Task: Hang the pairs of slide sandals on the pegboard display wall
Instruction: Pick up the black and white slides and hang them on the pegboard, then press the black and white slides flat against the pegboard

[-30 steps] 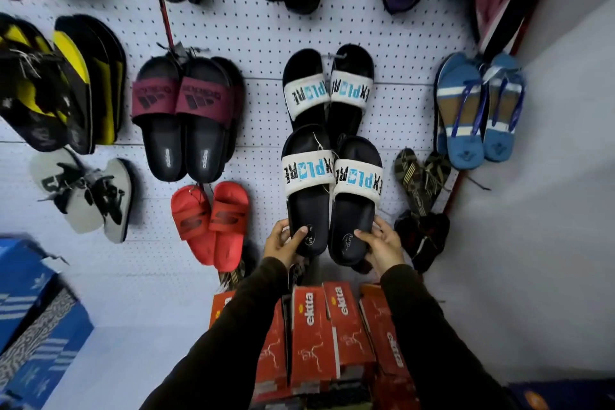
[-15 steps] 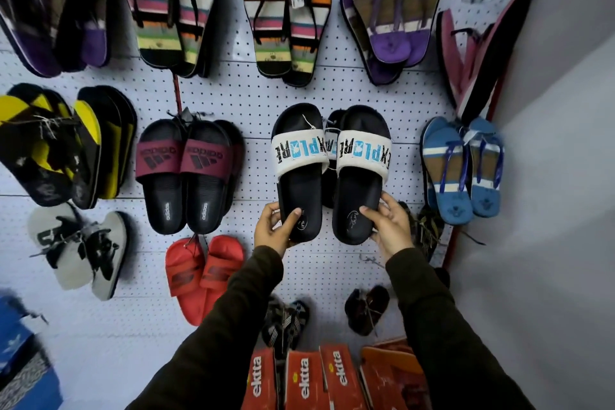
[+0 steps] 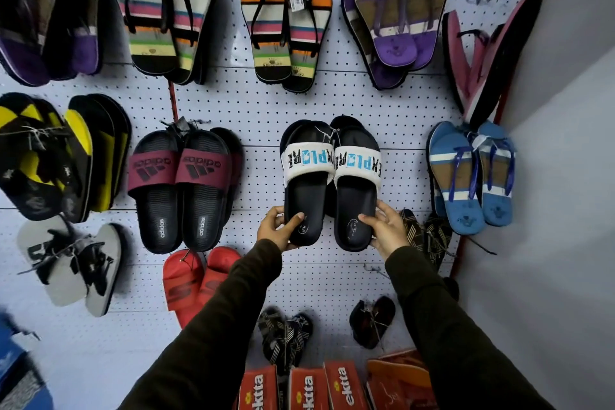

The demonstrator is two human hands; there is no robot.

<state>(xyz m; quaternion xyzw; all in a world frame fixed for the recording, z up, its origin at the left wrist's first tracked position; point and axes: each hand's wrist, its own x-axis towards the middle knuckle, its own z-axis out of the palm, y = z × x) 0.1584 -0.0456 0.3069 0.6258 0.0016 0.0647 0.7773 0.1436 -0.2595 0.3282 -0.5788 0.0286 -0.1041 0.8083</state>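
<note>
Holding slide sandals point(image 3: 329, 183) against pegboard point(image 3: 259, 106) above boxes point(image 3: 307, 388).

The left hand point(image 3: 279, 229) grips the heel of one black slide with a white EXPLORE strap point(image 3: 305, 181), and the right hand point(image 3: 385, 230) grips the heel of its partner point(image 3: 355, 190), pressing both against the pegboard point(image 3: 266, 110). Left of the left hand hang maroon-strapped slides point(image 3: 181, 188); red slides point(image 3: 196, 283) sit below it. Blue flip-flops point(image 3: 471, 176) hang to the right of the right hand.

Both hands raised black EXPLORE slides point(image 3: 329, 176) up pegboard point(image 3: 259, 103), now covering identical hung pair.
</note>
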